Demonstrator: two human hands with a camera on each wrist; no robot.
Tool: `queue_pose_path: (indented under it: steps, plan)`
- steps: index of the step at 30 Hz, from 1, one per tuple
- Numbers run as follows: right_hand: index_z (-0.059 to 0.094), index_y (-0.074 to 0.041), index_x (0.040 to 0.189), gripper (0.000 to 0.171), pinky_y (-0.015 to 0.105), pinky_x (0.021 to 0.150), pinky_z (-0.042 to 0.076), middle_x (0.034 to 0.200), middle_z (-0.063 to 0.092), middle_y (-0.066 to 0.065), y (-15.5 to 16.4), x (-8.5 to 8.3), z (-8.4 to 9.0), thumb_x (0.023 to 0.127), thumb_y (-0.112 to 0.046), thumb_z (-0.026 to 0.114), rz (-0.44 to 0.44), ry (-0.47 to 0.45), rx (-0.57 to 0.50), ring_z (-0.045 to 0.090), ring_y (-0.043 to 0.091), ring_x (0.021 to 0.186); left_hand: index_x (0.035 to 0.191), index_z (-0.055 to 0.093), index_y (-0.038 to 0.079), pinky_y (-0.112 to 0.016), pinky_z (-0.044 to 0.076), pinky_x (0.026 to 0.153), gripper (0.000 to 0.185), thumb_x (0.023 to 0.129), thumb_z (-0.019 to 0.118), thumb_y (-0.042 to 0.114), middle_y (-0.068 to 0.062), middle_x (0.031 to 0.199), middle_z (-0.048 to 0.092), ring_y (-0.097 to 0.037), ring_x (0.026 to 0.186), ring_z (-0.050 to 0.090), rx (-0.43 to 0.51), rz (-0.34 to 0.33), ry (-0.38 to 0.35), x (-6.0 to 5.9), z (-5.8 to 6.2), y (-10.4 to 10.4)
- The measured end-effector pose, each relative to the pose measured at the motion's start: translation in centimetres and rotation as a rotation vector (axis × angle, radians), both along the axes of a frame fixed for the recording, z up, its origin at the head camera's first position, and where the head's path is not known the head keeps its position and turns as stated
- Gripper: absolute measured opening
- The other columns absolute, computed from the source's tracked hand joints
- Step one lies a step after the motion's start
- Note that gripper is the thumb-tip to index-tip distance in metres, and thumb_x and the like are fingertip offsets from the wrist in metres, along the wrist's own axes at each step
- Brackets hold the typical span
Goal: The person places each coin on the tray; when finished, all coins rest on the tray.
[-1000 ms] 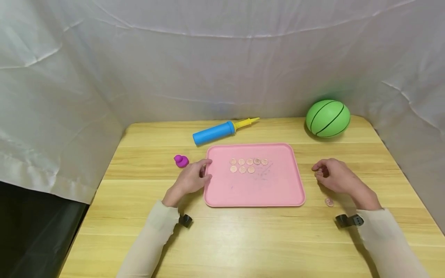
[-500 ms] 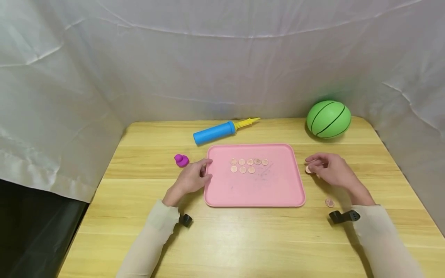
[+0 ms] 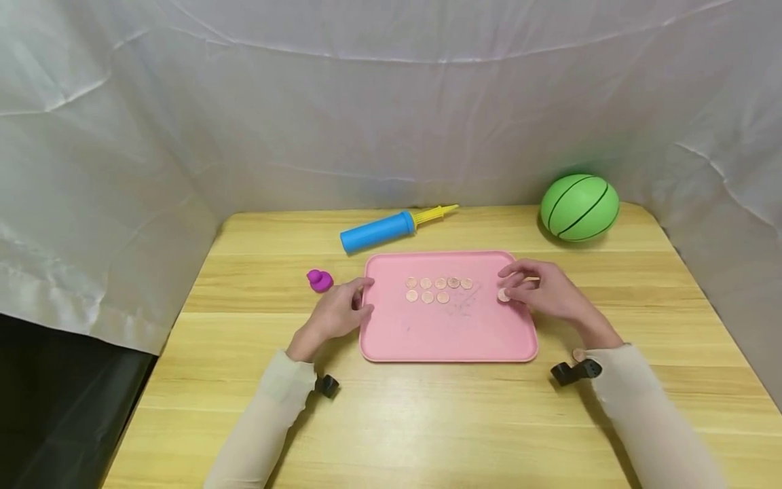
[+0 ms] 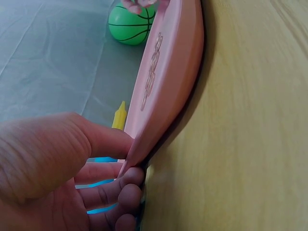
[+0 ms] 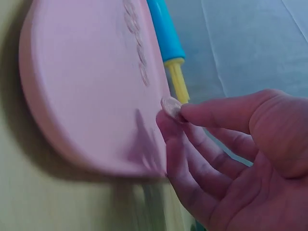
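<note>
On the pink tray lie copper-coloured coins in two rows, several in the far row and three in the near one. My right hand is over the tray's right side, pinching one coin between thumb and index finger; its other fingers are loosely bent. At the left rim, my left hand grips the tray edge, thumb on the rim and fingers against the outer side. Another coin lies on the table, partly hidden by the right sleeve and wrist camera.
Behind the tray lies a blue hand pump with a yellow nozzle. A small purple rubber duck is just beyond the left hand. The green ball rests at the back right, near the pale curtain around the wooden table.
My right hand has lifted a coin off the table right of the tray and carried it left over the tray's right rim. The left hand has stayed at the left rim.
</note>
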State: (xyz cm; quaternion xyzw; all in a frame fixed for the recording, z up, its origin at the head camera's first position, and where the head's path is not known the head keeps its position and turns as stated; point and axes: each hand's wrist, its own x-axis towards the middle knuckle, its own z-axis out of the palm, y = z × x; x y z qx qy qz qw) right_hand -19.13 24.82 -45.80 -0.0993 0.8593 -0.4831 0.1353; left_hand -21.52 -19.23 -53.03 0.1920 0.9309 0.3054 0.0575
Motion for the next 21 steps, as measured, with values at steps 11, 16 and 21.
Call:
queue_pose_path:
  steps: [11, 16, 21]
  plan:
    - [0.071, 0.003, 0.124, 0.033, 0.03, 0.066, 0.062, 0.107, 0.079, 0.021, -4.4, -1.0, -0.2, 0.095, -0.006, 0.082, 0.022, 0.033, 0.028, 0.073, 0.025, 0.084, 0.152, 0.062, 0.012, -0.025, 0.041, 0.062, 0.058, 0.098, 0.079, 0.025, 0.004, 0.08, 0.061, -0.012, 0.069, 0.053, -0.013, 0.01, -0.015, -0.1, 0.0, 0.0]
    - [0.073, 0.004, 0.12, 0.029, 0.027, 0.07, 0.062, 0.105, 0.08, 0.021, -5.6, -1.9, -0.9, 0.093, 0.0, 0.081, 0.04, 0.058, 0.03, 0.075, 0.025, 0.086, 0.152, 0.061, 0.01, -0.026, 0.04, 0.063, 0.057, 0.099, 0.078, 0.022, 0.003, 0.081, 0.061, -0.013, 0.071, 0.053, -0.009, 0.021, -0.038, 0.3, 0.9, 0.3]
    - [0.077, 0.002, 0.111, 0.021, 0.021, 0.076, 0.059, 0.1, 0.082, 0.017, -6.4, -2.3, -1.4, 0.09, 0.003, 0.082, 0.071, 0.127, 0.042, 0.076, 0.022, 0.087, 0.152, 0.063, 0.014, -0.026, 0.042, 0.062, 0.056, 0.099, 0.078, 0.024, 0.004, 0.08, 0.062, -0.013, 0.07, 0.055, -0.025, 0.024, -0.001, -0.1, -0.3, 0.2]
